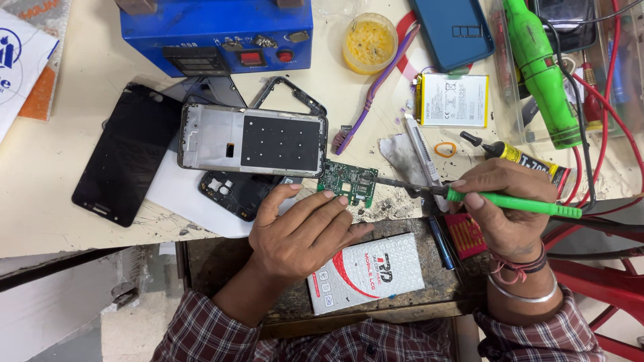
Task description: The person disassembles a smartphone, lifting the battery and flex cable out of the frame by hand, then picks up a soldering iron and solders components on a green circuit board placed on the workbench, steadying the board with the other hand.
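A small green circuit board [347, 182] lies flat on the cream workbench, just beside the lower right corner of the open phone frame [253, 141], its face crowded with tiny metal components. A soldering iron [500, 200] with a bright green handle lies nearly level to the right of the board, its dark metal tip reaching the board's right edge.
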